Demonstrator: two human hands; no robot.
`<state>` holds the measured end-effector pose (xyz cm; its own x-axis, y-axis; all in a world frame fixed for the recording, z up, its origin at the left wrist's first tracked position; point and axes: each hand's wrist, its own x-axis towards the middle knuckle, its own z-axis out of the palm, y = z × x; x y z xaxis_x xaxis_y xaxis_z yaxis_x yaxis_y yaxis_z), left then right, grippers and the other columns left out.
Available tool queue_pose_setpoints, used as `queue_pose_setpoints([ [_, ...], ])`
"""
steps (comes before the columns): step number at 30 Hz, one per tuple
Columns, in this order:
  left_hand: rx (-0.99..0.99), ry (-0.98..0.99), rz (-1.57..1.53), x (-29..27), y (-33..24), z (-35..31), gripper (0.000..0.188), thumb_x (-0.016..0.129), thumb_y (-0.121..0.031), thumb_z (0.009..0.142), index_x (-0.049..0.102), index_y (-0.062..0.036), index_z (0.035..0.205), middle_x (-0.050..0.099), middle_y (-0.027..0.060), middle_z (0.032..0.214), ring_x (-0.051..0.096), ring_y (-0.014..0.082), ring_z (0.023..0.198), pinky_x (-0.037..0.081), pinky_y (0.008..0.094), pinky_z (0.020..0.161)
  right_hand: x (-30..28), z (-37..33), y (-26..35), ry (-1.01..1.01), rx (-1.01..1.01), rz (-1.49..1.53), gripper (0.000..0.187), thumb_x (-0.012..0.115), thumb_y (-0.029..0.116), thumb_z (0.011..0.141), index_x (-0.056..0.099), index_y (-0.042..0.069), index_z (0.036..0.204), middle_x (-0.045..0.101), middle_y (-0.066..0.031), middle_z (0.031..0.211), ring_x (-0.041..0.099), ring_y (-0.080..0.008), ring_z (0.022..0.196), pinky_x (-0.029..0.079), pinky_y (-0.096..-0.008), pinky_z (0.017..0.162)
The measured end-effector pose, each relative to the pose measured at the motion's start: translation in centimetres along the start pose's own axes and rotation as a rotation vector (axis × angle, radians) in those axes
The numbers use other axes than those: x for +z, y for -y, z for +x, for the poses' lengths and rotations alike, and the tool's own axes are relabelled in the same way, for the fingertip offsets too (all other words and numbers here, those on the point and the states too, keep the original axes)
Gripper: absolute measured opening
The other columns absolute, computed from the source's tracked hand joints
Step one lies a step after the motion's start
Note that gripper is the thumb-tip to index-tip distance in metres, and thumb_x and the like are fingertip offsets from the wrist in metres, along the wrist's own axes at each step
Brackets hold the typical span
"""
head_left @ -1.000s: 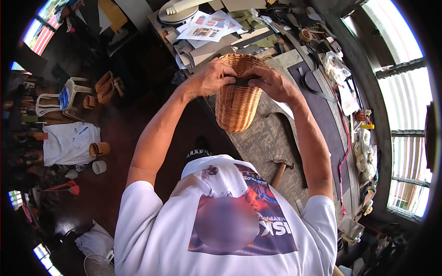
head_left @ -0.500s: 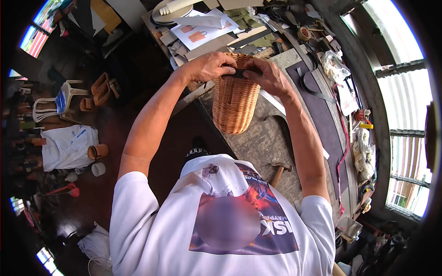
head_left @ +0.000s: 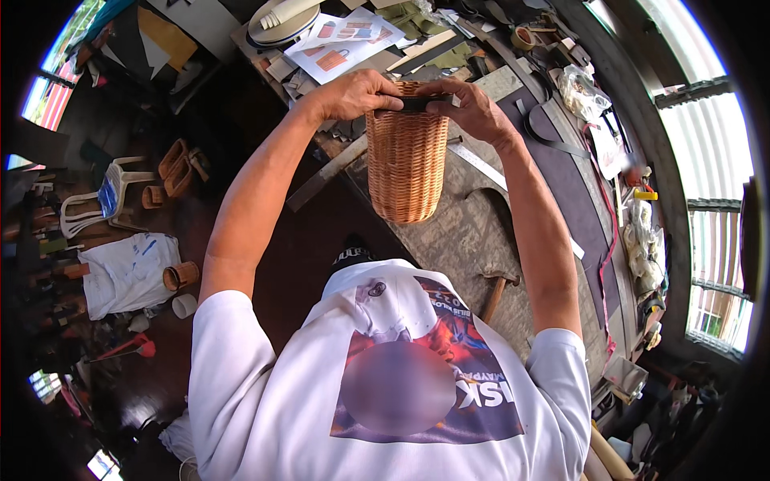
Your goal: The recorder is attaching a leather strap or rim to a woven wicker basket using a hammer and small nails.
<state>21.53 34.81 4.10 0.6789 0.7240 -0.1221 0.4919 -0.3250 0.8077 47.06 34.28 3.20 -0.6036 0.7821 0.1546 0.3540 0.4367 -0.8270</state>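
I hold a tall woven rattan basket (head_left: 407, 156) upright in the air over the edge of a workbench (head_left: 473, 232). My left hand (head_left: 353, 92) grips its rim on the left. On the right side of the rim sits my right hand (head_left: 472, 108). Between the two hands a dark strip (head_left: 421, 103) lies along the rim, pinched by the fingers of both.
A hammer (head_left: 496, 290) lies on the bench near my body, a long metal ruler (head_left: 489, 172) and dark leather sheets (head_left: 577, 192) further right. Printed sheets (head_left: 341, 40) and tools crowd the far end. White plastic chair (head_left: 108, 196) and small baskets (head_left: 178, 168) stand on the floor at left.
The basket has turned more upright and shifted slightly left. Both hands stay on its rim with the dark strip.
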Motion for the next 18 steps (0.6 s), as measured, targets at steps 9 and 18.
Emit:
queue_pose_setpoints([
  [9, 0.0, 0.099, -0.082, -1.0, 0.3, 0.6, 0.03, 0.062, -0.025, 0.098, 0.069, 0.0021, 0.11, 0.064, 0.0003, 0.08, 0.054, 0.0085, 0.075, 0.046, 0.0287, 0.071, 0.3, -0.6, -0.5, -0.053, 0.133, 0.156, 0.026, 0.067, 0.016, 0.092, 0.072, 0.009, 0.116, 0.072, -0.0067, 0.111, 0.066, -0.0162, 0.104, 0.05, -0.031, 0.093],
  [18, 0.211, -0.102, 0.179, 1.7, -0.8, -3.2, 0.024, 0.053, -0.019, 0.102, 0.061, 0.0031, 0.102, 0.054, 0.0001, 0.076, 0.054, 0.01, 0.073, 0.046, 0.0278, 0.071, -1.9, -11.3, -3.4, -0.481, 0.24, 0.023, 0.039, 0.065, 0.023, 0.095, 0.06, 0.007, 0.13, 0.065, -0.0108, 0.127, 0.061, -0.0244, 0.118, 0.049, -0.0394, 0.097],
])
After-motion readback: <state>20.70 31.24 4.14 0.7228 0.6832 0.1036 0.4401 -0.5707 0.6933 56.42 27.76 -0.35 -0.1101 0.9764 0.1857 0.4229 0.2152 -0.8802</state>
